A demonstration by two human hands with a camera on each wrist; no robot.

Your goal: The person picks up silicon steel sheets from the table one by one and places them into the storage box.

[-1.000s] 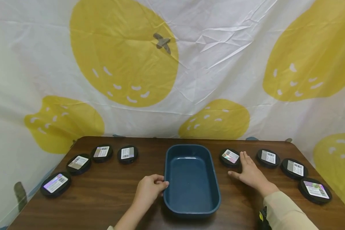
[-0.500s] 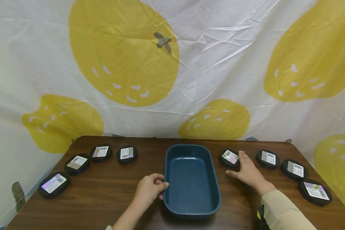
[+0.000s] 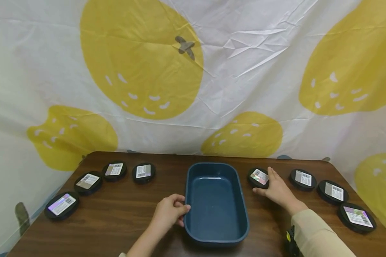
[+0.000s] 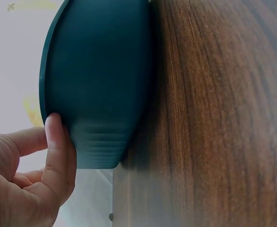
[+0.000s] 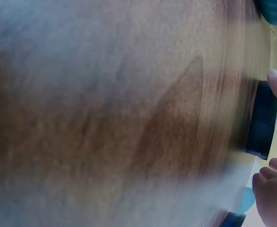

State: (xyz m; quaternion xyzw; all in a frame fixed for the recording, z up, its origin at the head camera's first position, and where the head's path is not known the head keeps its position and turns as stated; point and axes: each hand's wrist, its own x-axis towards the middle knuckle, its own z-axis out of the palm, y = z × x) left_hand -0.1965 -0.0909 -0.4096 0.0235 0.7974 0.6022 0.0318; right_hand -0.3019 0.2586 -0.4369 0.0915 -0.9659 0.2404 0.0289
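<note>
My left hand (image 3: 169, 211) pinches the left rim of a deep dark-blue rectangular tub (image 3: 216, 205) between thumb and fingers. The left wrist view shows that grip from the side, at the rim of the tub (image 4: 98, 71), with ridges at its lower end. My right hand (image 3: 278, 189) reaches over the table with its fingers straight. Its fingertips are right at the edge of a flat round black case (image 3: 258, 178) with a shiny label on top. In the right wrist view the thumb overlaps the top edge of this black case (image 5: 263, 120).
Several similar labelled black cases line the table's right side, the nearest being a round case (image 3: 303, 179). Others, such as a round case (image 3: 143, 172), curve along the left side. Behind the wooden table (image 3: 115, 228) hangs a white curtain (image 3: 244, 71) printed with yellow fruit.
My right hand has edged slightly left, closer over the round black case. The left hand keeps its hold on the tub's rim, and the cases lie as before.
</note>
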